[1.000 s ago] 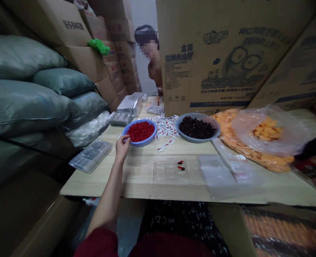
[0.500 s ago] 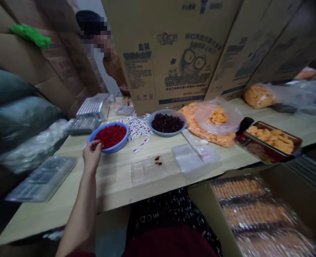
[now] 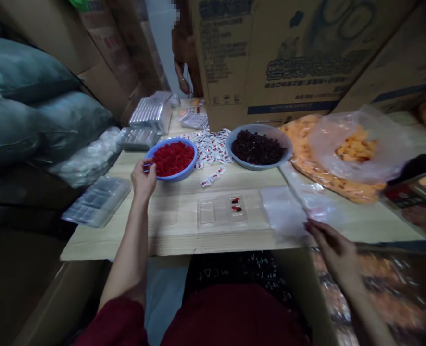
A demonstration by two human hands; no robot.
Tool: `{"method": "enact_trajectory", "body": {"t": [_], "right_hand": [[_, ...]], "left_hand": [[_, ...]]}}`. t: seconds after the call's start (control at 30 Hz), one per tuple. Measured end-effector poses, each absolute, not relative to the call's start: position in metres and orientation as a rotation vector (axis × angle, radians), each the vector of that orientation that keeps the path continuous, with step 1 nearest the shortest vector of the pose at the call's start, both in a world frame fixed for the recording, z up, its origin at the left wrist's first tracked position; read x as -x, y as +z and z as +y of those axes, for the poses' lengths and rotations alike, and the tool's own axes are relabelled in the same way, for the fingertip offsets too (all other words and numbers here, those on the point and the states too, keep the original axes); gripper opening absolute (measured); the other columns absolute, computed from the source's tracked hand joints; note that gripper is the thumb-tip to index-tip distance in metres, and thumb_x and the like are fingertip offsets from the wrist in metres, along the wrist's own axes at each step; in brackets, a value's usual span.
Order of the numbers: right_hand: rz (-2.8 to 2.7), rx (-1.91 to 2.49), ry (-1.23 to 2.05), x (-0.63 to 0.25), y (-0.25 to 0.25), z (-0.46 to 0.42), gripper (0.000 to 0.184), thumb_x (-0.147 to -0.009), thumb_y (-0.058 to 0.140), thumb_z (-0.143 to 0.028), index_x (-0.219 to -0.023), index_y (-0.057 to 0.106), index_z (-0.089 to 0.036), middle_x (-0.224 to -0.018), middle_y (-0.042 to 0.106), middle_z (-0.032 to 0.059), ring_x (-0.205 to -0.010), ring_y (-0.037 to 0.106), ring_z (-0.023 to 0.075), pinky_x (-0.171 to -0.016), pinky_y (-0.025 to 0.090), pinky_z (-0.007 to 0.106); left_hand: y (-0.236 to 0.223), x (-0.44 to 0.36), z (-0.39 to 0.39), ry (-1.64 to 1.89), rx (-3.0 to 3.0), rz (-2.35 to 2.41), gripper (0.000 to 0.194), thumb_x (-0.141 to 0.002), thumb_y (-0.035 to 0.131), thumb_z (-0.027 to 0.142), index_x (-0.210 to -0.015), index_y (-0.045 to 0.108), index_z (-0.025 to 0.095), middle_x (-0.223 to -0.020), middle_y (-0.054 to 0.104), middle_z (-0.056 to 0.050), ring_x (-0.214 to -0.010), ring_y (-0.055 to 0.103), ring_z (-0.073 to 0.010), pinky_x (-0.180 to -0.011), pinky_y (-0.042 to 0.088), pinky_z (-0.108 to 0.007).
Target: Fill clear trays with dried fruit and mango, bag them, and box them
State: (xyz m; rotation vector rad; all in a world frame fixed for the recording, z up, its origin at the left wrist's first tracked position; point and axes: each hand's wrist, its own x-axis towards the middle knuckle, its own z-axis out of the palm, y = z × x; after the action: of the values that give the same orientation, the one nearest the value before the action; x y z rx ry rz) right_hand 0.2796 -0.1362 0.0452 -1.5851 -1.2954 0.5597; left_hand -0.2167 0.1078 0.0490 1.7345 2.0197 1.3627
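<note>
My left hand point(image 3: 143, 179) is at the near left rim of a blue bowl point(image 3: 179, 177) heaped with red pieces point(image 3: 172, 158). Its thumb and fingers close around the rim. On the right, my right hand point(image 3: 330, 245) pinches the right edge of a clear plastic bag point(image 3: 283, 211) lying on the table. Between the hands sits a clear compartment tray point(image 3: 207, 214), with small red-and-dark pieces point(image 3: 236, 209) in its right part. A second bowl point(image 3: 258, 167) of dark pieces point(image 3: 258, 148) stands behind the tray.
Small printed packets point(image 3: 213, 149) are scattered between the bowls. Stacked clear trays point(image 3: 150, 113) stand at back left, another tray point(image 3: 97, 202) at left. A large bag of orange pieces point(image 3: 306, 149) and a tin point(image 3: 411, 202) are at right. Cardboard boxes point(image 3: 231, 72) rise behind; a person point(image 3: 187, 57) stands beyond.
My right hand has come into view from the right and pinches the plastic bag. My left hand stays at the bowl's rim. The view has tilted down and come nearer the table.
</note>
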Motion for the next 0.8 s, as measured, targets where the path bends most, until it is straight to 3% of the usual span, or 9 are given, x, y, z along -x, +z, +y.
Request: {"method": "enact_trajectory", "body": {"t": [0.1, 0.23, 0.3, 0.4, 0.5, 0.57, 0.7, 0.8], "right_hand": [[-1.591, 1.431, 0.614, -0.243, 0.045, -0.047, 0.026, -0.095, 0.057, -0.041, -0.112, 0.071, -0.026, -0.113, 0.070, 0.0077, -0.108, 0.065, 0.0269, -0.098, 0.050, 0.044], [-1.619, 1.231, 0.643, -0.188, 0.059, 0.055, 0.024, -0.095, 0.056, -0.037, -0.107, 0.072, -0.023, -0.103, 0.073, 0.0063, -0.098, 0.067, 0.0231, -0.094, 0.050, 0.041], [-1.598, 1.190, 0.713, -0.171, 0.060, 0.077, 0.025, -0.094, 0.057, -0.037, -0.107, 0.072, -0.021, -0.102, 0.073, 0.0065, -0.096, 0.067, 0.0223, -0.093, 0.050, 0.039], [-1.603, 1.205, 0.845, -0.165, 0.048, 0.072, 0.026, -0.095, 0.057, -0.038, -0.109, 0.071, -0.021, -0.105, 0.073, 0.0068, -0.099, 0.067, 0.0221, -0.093, 0.050, 0.037], [-1.548, 1.301, 0.979, -0.178, 0.026, 0.044, 0.028, -0.095, 0.058, -0.041, -0.112, 0.071, -0.023, -0.105, 0.073, 0.0063, -0.098, 0.068, 0.0225, -0.093, 0.051, 0.037], [-1.452, 1.390, 1.025, -0.191, 0.011, 0.025, 0.030, -0.093, 0.060, -0.044, -0.113, 0.070, -0.025, -0.103, 0.074, 0.0060, -0.098, 0.068, 0.0233, -0.093, 0.051, 0.038], [-1.344, 1.479, 1.065, -0.205, -0.002, -0.001, 0.033, -0.091, 0.063, -0.048, -0.114, 0.071, -0.026, -0.103, 0.074, 0.0064, -0.099, 0.068, 0.0243, -0.092, 0.052, 0.038], [-1.343, 1.471, 1.049, -0.201, 0.007, -0.009, 0.031, -0.091, 0.063, -0.047, -0.112, 0.072, -0.026, -0.103, 0.073, 0.0060, -0.100, 0.067, 0.0232, -0.093, 0.051, 0.036]], "left_hand": [[0.052, 0.212, 0.121, 1.342, -1.821, 1.993, 0.031, -0.087, 0.060, 0.029, -0.114, 0.065, 0.016, -0.104, 0.070, -0.006, -0.086, 0.064, -0.0177, -0.084, 0.052, -0.033], [0.046, 0.200, 0.159, 0.957, -2.044, 1.911, 0.026, -0.081, 0.064, 0.024, -0.106, 0.068, 0.018, -0.105, 0.071, -0.010, -0.097, 0.065, -0.0255, -0.093, 0.049, -0.038], [0.038, 0.191, 0.183, 0.761, -2.080, 1.860, 0.019, -0.076, 0.069, 0.022, -0.094, 0.071, 0.019, -0.097, 0.073, -0.010, -0.092, 0.066, -0.0257, -0.088, 0.050, -0.036], [0.024, 0.181, 0.208, 0.571, -2.083, 1.796, 0.011, -0.065, 0.078, 0.020, -0.073, 0.070, 0.020, -0.075, 0.072, -0.007, -0.073, 0.066, -0.0232, -0.072, 0.051, -0.031], [0.018, 0.181, 0.213, 0.461, -2.095, 1.757, 0.010, -0.063, 0.077, 0.018, -0.065, 0.067, 0.021, -0.065, 0.069, -0.004, -0.064, 0.064, -0.0211, -0.065, 0.049, -0.028], [0.021, 0.184, 0.209, 0.466, -2.120, 1.750, 0.007, -0.067, 0.071, 0.015, -0.070, 0.069, 0.021, -0.070, 0.071, -0.004, -0.069, 0.066, -0.0216, -0.068, 0.049, -0.029], [0.030, 0.177, 0.201, 0.593, -2.182, 1.804, 0.021, -0.078, 0.058, 0.010, -0.090, 0.071, 0.021, -0.093, 0.074, -0.008, -0.087, 0.067, -0.0247, -0.081, 0.048, -0.034], [0.031, 0.161, 0.204, 0.614, -2.214, 1.808, 0.014, -0.078, 0.063, 0.014, -0.088, 0.071, 0.021, -0.093, 0.073, -0.009, -0.090, 0.066, -0.0254, -0.082, 0.047, -0.034]]}}
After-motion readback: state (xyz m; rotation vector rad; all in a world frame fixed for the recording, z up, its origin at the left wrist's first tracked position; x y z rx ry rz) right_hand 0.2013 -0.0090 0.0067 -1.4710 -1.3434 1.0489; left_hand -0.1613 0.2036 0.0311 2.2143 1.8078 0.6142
